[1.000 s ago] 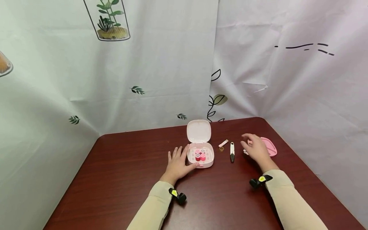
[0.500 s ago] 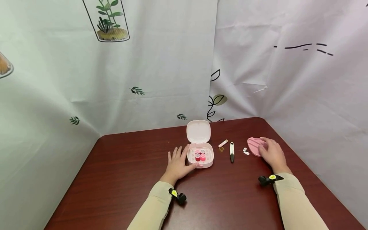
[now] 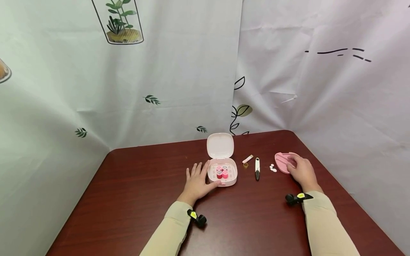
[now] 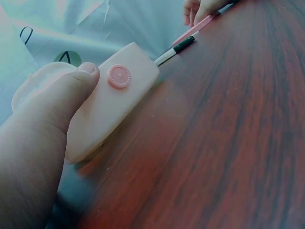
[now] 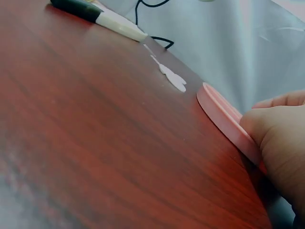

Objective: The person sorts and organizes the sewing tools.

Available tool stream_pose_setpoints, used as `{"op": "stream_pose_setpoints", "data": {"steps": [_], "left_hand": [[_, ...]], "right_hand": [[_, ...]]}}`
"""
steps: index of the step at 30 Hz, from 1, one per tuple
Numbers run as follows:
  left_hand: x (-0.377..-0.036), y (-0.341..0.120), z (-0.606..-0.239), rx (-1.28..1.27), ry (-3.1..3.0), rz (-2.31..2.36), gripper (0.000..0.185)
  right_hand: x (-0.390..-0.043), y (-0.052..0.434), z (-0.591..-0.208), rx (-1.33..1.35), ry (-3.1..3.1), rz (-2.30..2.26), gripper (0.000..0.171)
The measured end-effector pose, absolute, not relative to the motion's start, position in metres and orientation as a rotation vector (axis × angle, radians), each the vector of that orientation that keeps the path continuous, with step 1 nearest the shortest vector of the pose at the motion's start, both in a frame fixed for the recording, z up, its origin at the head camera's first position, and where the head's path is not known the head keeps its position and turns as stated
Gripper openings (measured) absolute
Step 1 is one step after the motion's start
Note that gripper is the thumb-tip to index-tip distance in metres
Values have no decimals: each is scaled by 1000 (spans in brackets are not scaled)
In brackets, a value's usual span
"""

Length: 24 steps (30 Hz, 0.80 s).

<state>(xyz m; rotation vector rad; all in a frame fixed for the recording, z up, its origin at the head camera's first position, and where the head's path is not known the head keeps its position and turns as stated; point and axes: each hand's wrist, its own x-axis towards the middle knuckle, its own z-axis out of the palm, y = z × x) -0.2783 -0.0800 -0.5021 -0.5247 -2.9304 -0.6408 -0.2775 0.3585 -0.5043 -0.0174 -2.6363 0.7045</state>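
Printed white curtains with leaf and plant drawings hang behind a dark red wooden counter [image 3: 134,199]. Near its middle stands a small pink sewing box [image 3: 222,173], its lid raised upright at the back, with pink and red thread spools [image 3: 221,172] sitting inside. The left hand [image 3: 198,181] lies flat on the counter just beside the box, fingers straight, thumb pressed against the box's front edge near its round clasp; its grip is loose and holds nothing. To the right of the box lie a little pink tube [image 3: 247,159] with a small ring beside it, then a white and black thread snipper [image 3: 257,168], then a few tiny white buttons [image 3: 272,168]. Farther right, the right hand [image 3: 301,171] rests on a pink tray [image 3: 281,161], fingers curled over its near rim, gripping it while it lies flat on the counter
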Motion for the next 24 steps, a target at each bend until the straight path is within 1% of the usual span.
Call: {"op": "stream_pose_setpoints", "data": {"steps": [4, 10, 16, 24], "left_hand": [[-280, -80, -505, -527, -2915, -649, 104], [-282, -80, -508, -530, -2906, -638, 105], [-281, -80, -507, -532, -2905, -660, 106], [-281, -80, -508, -522, -2904, -663, 107]], "right_hand": [[-275, 356, -503, -40, -2560, 716, 30], [-272, 343, -498, -31, -2477, 743, 27], [-273, 317, -493, 26, -2378, 793, 23], [-279, 273, -479, 116, -2358, 837, 24]]}}
